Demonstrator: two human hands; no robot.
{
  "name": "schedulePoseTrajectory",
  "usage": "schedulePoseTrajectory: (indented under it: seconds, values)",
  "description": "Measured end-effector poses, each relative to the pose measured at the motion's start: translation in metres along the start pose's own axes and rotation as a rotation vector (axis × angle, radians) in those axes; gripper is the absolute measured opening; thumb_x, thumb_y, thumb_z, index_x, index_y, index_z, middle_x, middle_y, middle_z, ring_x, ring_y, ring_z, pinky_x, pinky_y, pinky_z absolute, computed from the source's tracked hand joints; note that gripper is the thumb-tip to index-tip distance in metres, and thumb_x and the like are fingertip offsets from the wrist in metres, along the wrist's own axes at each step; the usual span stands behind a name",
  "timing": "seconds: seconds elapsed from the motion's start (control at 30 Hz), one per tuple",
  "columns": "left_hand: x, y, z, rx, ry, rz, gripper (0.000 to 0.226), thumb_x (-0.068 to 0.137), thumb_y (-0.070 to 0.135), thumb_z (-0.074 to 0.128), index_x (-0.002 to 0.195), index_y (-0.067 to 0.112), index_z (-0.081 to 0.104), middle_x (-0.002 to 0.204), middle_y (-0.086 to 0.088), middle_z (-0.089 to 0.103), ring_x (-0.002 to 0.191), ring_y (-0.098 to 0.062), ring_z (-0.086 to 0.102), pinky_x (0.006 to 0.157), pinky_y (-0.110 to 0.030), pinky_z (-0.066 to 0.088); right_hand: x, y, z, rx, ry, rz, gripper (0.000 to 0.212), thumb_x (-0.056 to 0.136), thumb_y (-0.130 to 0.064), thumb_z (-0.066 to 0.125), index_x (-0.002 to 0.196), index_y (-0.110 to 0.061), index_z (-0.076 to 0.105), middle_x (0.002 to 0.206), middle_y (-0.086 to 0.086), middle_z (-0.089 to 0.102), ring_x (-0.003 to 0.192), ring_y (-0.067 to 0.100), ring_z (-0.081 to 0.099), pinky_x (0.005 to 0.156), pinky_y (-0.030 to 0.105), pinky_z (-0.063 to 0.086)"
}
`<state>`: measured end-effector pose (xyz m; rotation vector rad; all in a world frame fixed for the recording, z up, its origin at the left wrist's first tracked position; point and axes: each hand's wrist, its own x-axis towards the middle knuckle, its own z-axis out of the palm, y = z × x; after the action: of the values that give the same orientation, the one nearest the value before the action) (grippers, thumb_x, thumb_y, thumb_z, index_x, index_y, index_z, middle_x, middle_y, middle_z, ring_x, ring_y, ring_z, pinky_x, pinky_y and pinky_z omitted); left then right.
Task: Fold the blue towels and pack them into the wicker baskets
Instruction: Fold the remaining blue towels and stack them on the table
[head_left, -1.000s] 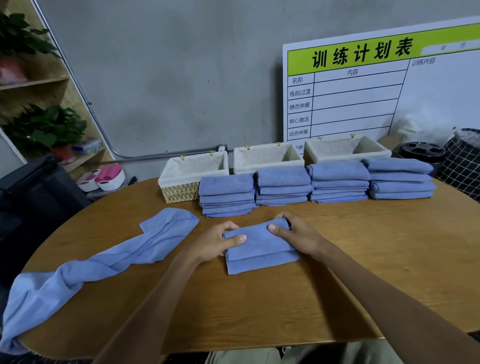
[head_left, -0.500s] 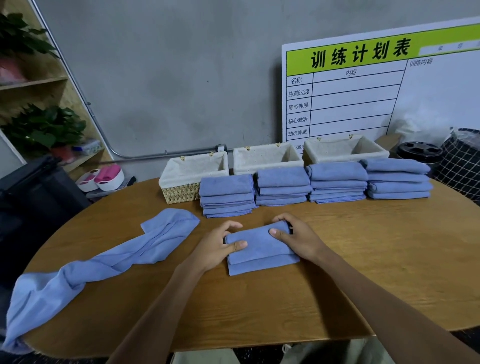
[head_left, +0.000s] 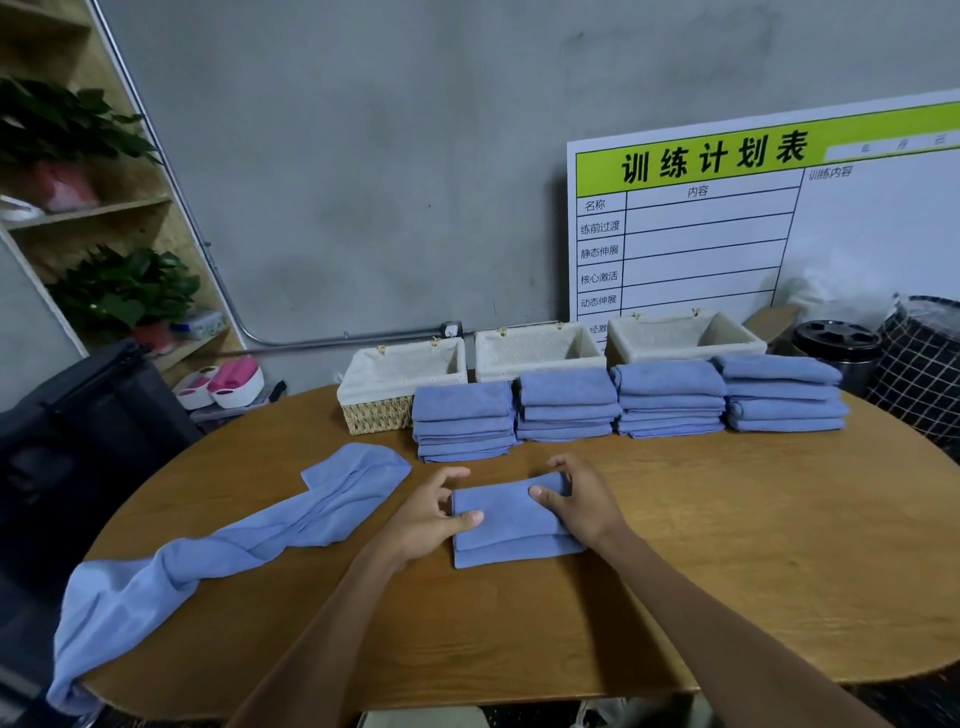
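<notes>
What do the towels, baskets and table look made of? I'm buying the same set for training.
Folded towel: soft matte blue cloth, probably microfibre; it drapes and creases.
Baskets: woven straw-coloured wicker with a cream fabric lining folded over the rim.
Table: brown wood or wood-look top with faint grain and a dull sheen.

Both bare forearms reach forward from the near edge and angle inward toward each other. The left hand (head_left: 426, 514) lies palm inward, thumb pointing right on top, fingers curved and spread above it. The right hand (head_left: 582, 501) mirrors it, thumb pointing left, fingers curled over the far side.
</notes>
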<state>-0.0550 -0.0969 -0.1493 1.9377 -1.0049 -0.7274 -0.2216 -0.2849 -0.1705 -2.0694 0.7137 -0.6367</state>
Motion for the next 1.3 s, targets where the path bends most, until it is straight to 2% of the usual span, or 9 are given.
schedulePoseTrajectory:
  seconds: [0.17,0.3,0.4,0.53,0.67,1.0,1.07,1.2,1.3]
  values:
    - [0.006,-0.013,-0.026,0.108,0.071,0.024,0.060,0.070,0.058,0.078,0.124,0.051,0.054,0.123,0.007,0.059,0.113,-0.013,0.062,0.095,-0.043,0.055,0.010,-0.016,0.012,0.061,-0.090,0.018,0.044,0.085,-0.034,0.077,0.120,-0.016,0.057,0.113,-0.006,0.058,0.106,0.013,0.055,0.084,0.025,0.043]
    - [0.012,-0.020,-0.059,0.141,0.090,0.029,0.037,0.086,0.037,0.079,0.117,0.045,0.059,0.122,0.016,0.058,0.117,-0.011,0.057,0.097,-0.038,0.053,0.030,-0.029,0.028,0.181,-0.260,0.040,0.049,0.084,-0.031,0.079,0.125,-0.019,0.056,0.122,-0.006,0.058,0.111,0.013,0.058,0.090,0.028,0.052]
    - [0.018,-0.031,-0.092,0.172,0.251,0.028,0.018,0.096,0.039,0.066,0.114,0.038,0.065,0.117,0.012,0.064,0.109,-0.008,0.060,0.093,-0.036,0.050,0.042,-0.033,0.039,0.219,-0.266,0.054,0.047,0.085,-0.026,0.078,0.126,-0.020,0.056,0.120,-0.010,0.057,0.104,0.002,0.056,0.079,0.013,0.051]
    - [0.014,-0.081,-0.110,0.495,0.457,-0.010,0.031,0.099,0.043,0.054,0.122,0.030,0.069,0.126,0.007,0.065,0.115,-0.016,0.059,0.095,-0.035,0.047,0.053,-0.030,0.045,0.255,-0.198,0.078,0.040,0.085,-0.021,0.079,0.118,-0.025,0.057,0.110,-0.011,0.055,0.098,0.002,0.057,0.064,0.007,0.046]
    - [0.003,-0.103,-0.089,0.583,0.551,0.102,0.041,0.090,0.054,0.045,0.110,0.034,0.075,0.112,0.013,0.068,0.105,-0.017,0.062,0.089,-0.037,0.050,0.056,-0.029,0.041,0.305,-0.177,0.112,0.048,0.083,-0.028,0.080,0.125,-0.029,0.056,0.118,-0.005,0.056,0.103,0.007,0.058,0.073,0.016,0.050]
    - [-0.032,-0.071,-0.042,0.584,0.417,0.187,0.048,0.086,0.064,0.039,0.111,0.039,0.073,0.114,0.024,0.063,0.104,-0.003,0.052,0.087,-0.025,0.042,0.044,-0.035,0.008,0.507,-0.101,0.198,0.047,0.079,-0.022,0.082,0.120,-0.028,0.060,0.115,0.008,0.065,0.102,0.023,0.066,0.083,0.038,0.059]
    - [-0.034,-0.059,-0.037,0.594,0.315,0.211,0.040,0.089,0.062,0.049,0.112,0.040,0.073,0.115,0.025,0.062,0.104,0.002,0.054,0.083,-0.018,0.042,0.046,-0.039,-0.006,0.490,-0.107,0.183,0.044,0.078,-0.028,0.083,0.117,-0.033,0.061,0.118,0.009,0.064,0.103,0.024,0.066,0.084,0.041,0.060]
    - [-0.031,-0.037,-0.025,0.502,0.094,0.216,0.028,0.088,0.057,0.066,0.110,0.043,0.074,0.115,0.027,0.061,0.105,0.004,0.057,0.087,-0.024,0.048,0.050,-0.053,-0.031,0.536,-0.106,0.159,0.048,0.075,-0.032,0.084,0.118,-0.036,0.062,0.120,0.013,0.063,0.106,0.027,0.067,0.088,0.048,0.059]
    - [-0.024,-0.029,-0.020,0.386,0.067,0.216,0.011,0.089,0.046,0.069,0.099,0.045,0.075,0.106,0.022,0.068,0.100,0.003,0.062,0.088,-0.028,0.052,0.052,-0.066,-0.037,0.597,-0.080,0.147,0.053,0.068,-0.036,0.085,0.117,-0.034,0.062,0.118,0.020,0.064,0.107,0.032,0.067,0.090,0.052,0.057]
